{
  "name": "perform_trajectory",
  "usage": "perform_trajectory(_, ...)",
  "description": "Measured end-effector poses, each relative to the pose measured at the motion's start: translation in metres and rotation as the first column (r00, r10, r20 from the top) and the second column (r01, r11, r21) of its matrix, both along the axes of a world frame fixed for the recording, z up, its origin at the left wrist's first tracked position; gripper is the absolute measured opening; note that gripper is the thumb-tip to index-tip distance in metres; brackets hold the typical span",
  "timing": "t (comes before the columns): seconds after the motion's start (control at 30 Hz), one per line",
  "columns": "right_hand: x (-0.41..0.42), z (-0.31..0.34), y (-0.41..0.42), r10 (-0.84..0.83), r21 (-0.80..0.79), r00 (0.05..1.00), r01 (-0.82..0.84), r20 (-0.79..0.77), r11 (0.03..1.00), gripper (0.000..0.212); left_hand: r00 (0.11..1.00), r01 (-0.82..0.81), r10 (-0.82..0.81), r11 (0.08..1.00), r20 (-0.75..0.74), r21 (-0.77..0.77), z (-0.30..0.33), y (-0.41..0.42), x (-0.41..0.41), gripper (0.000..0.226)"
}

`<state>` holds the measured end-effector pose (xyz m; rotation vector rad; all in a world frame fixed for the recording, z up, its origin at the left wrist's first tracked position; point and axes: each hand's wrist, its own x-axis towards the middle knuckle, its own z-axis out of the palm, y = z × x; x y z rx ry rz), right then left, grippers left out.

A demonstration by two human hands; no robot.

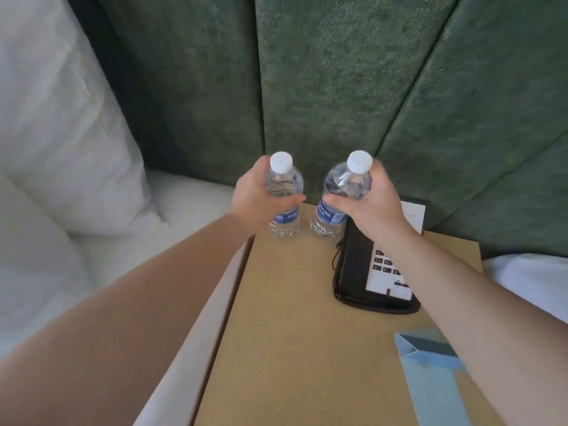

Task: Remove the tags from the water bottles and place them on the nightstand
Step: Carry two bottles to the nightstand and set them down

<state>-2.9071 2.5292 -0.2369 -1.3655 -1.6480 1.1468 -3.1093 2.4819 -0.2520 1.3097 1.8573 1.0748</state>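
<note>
Two clear water bottles with white caps and blue labels stand side by side at the far end of the tan nightstand (285, 318). My left hand (258, 195) grips the left bottle (284, 192) around its upper body. My right hand (368, 201) grips the right bottle (344, 186), which tilts slightly to the left. No tag shows on either bottle neck. Their bases sit at or just above the nightstand top; I cannot tell which.
A black phone (368, 265) with a white keypad and a white card behind it lies on the nightstand's right side. A light blue paper bag (430, 373) stands at the near right. White bedding and a pillow (61, 142) lie left; a green padded headboard (322, 87) rises behind.
</note>
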Motion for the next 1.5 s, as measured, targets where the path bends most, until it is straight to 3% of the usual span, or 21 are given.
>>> perform_trajectory(0.27,-0.007,-0.017,0.016,0.052,0.005,0.997,-0.052,0.058,0.999,0.068,0.996,0.091,-0.091,0.996,0.025,-0.005,-0.01,0.015,-0.007,0.055)
perform_trajectory(0.47,0.0,-0.023,0.015,0.135,-0.033,0.986,-0.132,0.096,0.991,0.071,0.988,0.157,-0.157,0.987,0.012,-0.017,-0.008,0.013,-0.012,0.081)
perform_trajectory(0.6,0.005,-0.023,0.014,0.156,-0.048,0.985,-0.154,0.066,0.987,0.068,0.995,0.074,-0.073,0.997,0.07,-0.014,-0.012,0.007,-0.004,0.095)
perform_trajectory(0.77,0.006,-0.021,0.019,0.04,0.012,0.994,-0.041,0.106,0.999,0.065,0.995,-0.055,0.055,0.998,0.083,0.001,-0.016,0.009,0.0,0.067)
perform_trajectory(0.93,0.012,-0.018,0.02,0.049,-0.025,0.995,-0.047,0.087,0.999,0.064,0.972,0.087,-0.085,0.996,0.22,0.002,-0.015,0.011,-0.015,0.051)
perform_trajectory(1.1,0.023,-0.012,0.024,0.186,-0.096,0.981,-0.18,0.052,0.979,0.047,0.914,0.26,-0.234,0.965,0.331,-0.033,-0.013,0.016,-0.021,0.073)
perform_trajectory(1.2,0.024,-0.01,0.018,0.132,-0.055,0.988,-0.128,0.078,0.99,0.057,0.943,0.154,-0.136,0.987,0.304,-0.035,-0.009,0.014,-0.016,0.095)
perform_trajectory(1.27,0.02,-0.007,0.011,0.054,-0.005,0.991,-0.054,0.121,0.999,0.071,0.976,-0.014,0.019,1.0,0.217,-0.025,-0.007,0.011,-0.009,0.088)
perform_trajectory(1.33,0.014,-0.006,0.006,0.012,0.03,0.988,-0.017,0.153,0.999,0.073,0.979,-0.104,0.103,0.995,0.175,-0.006,-0.007,0.009,-0.003,0.067)
perform_trajectory(1.5,-0.002,-0.006,0.001,-0.066,0.065,0.986,0.056,0.155,0.996,0.053,0.974,-0.073,0.068,0.997,0.216,0.016,-0.008,0.014,-0.001,0.036)
